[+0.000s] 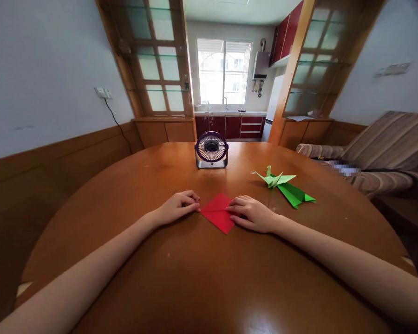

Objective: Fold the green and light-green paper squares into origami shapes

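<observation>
Head view: a red paper [218, 213], folded flat with a crease across it, is laid on the round wooden bench [195, 278], near its middle. Its left corner is pressed down by the left hand [177, 207], fingers [191, 204] bunched together at the paper's tip. Its right edge is covered by the right hand [252, 214], fingers [235, 204] held together and laid flat on the sheet. Nothing is pinched or lifted. A green paper crane [277, 178] and a folded green paper [296, 195] are seen to the right, touching each other. A small purple fan [211, 149] is stood further back.
</observation>
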